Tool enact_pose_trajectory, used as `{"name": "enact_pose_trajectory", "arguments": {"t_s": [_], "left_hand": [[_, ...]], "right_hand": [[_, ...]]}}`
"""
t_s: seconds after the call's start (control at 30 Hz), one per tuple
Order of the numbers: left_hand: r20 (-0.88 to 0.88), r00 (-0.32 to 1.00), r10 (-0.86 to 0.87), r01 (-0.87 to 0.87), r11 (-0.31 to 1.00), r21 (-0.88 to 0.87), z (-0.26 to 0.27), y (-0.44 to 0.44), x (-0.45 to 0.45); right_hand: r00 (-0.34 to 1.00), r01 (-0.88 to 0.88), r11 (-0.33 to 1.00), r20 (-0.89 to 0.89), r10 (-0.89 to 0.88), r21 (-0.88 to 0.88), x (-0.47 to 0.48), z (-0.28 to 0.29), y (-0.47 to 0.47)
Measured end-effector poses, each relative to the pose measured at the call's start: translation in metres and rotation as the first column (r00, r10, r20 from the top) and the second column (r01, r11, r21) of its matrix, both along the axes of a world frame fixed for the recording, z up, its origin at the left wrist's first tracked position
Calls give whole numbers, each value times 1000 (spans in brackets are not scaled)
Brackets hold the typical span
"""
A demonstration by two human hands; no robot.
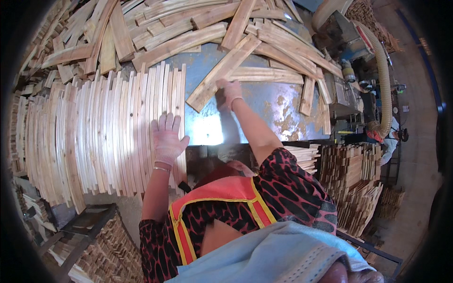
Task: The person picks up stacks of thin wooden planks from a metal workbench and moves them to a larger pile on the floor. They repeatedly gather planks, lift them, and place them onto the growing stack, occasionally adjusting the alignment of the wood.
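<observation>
My left hand (167, 141), in a pale knit glove, lies flat with fingers spread on the right end of a long row of narrow wooden strips (116, 131). The strips stand side by side, pointing away from me. My right hand (231, 92), gloved too, reaches forward and grips the near edge of a slanted wooden board (226, 70); its curled fingers are partly hidden. Beyond that hand another board (267, 75) lies crosswise on the worn metal tabletop (247, 116). Bright light reflects off the metal in front of me.
Loose boards (180, 39) are heaped across the far side. At the right stands a machine (345, 85) with a ribbed hose (384, 78). Stacked wood (350, 173) stands low at the right, and more stacked pieces (102, 247) sit beside a dark metal frame (90, 221) at lower left.
</observation>
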State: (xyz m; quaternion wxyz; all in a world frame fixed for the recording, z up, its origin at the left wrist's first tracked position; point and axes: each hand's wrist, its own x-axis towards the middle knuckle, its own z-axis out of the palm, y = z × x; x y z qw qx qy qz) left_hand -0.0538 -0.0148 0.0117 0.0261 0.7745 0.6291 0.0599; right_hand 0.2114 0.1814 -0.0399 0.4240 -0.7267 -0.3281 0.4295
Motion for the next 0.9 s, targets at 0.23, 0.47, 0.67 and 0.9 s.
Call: {"name": "enact_pose_trajectory", "arguments": {"t_s": [0.23,0.47,0.67,0.9], "left_hand": [[65,998,-5,-2,995,97,11,-2,-7],[75,997,4,-7,999,45,0,9,1],[92,995,44,-49,998,51,7,12,27],[116,989,92,-89,995,-35,19,24,36]], "right_hand": [[987,-41,969,-141,77,243,-12,-12,-3],[728,-669,737,121,675,-92,-8,15,-163],[413,-910,362,496,764,200,-3,32,-71],[-173,-654,692,951,257,-306,115,89,223]]}}
